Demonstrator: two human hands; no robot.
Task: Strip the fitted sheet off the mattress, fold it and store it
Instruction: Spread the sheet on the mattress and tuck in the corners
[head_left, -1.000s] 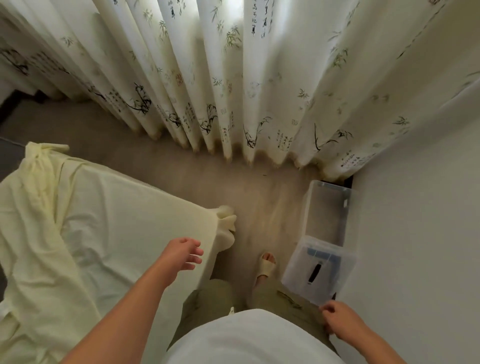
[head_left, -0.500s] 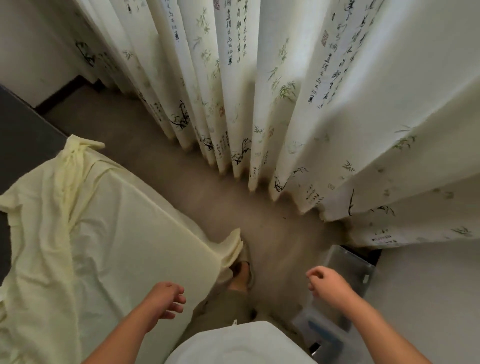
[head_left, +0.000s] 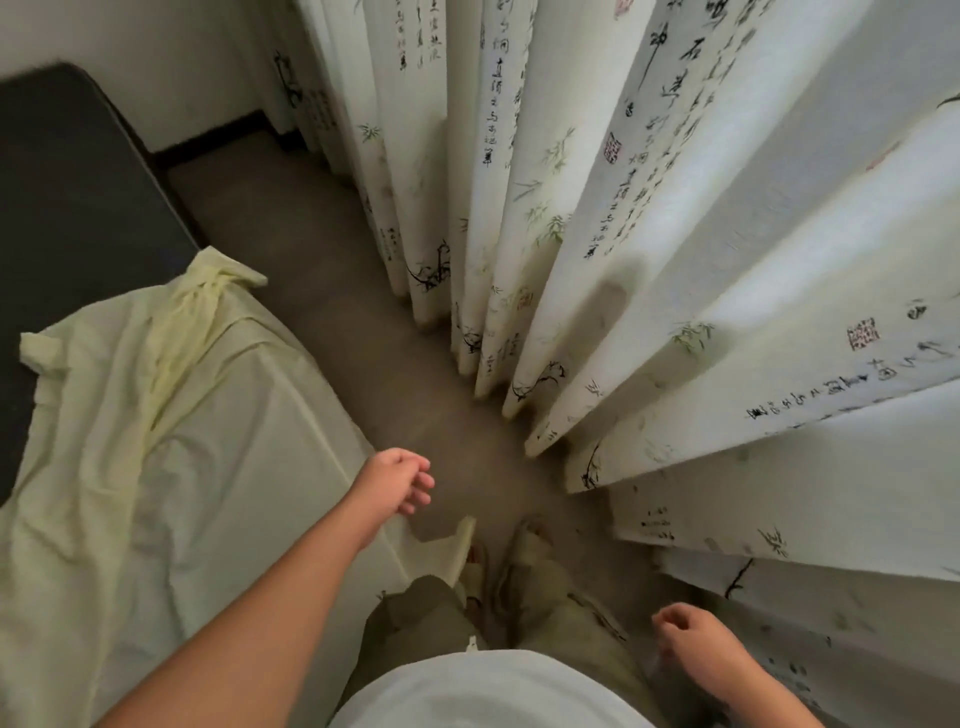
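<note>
The pale yellow fitted sheet (head_left: 171, 467) lies loose and wrinkled over the near part of the mattress, its far corners pulled off and bunched. The dark mattress (head_left: 62, 182) is bare at the far left. My left hand (head_left: 397, 480) hovers over the sheet's right edge with fingers loosely curled, holding nothing. My right hand (head_left: 691, 644) hangs low at the right beside my leg, fingers half curled and empty. A loose sheet corner (head_left: 447, 545) droops by my feet.
Long white curtains (head_left: 649, 234) printed with bamboo and calligraphy hang along the right, reaching the grey floor (head_left: 322, 249). A narrow strip of floor runs between bed and curtains. My slippered feet (head_left: 519, 561) stand in it. A white wall closes the far end.
The view has swung left and forward along the bed. The clear storage boxes at the right have left the view. My left hand has moved out over the sheet's edge; my right has dropped low.
</note>
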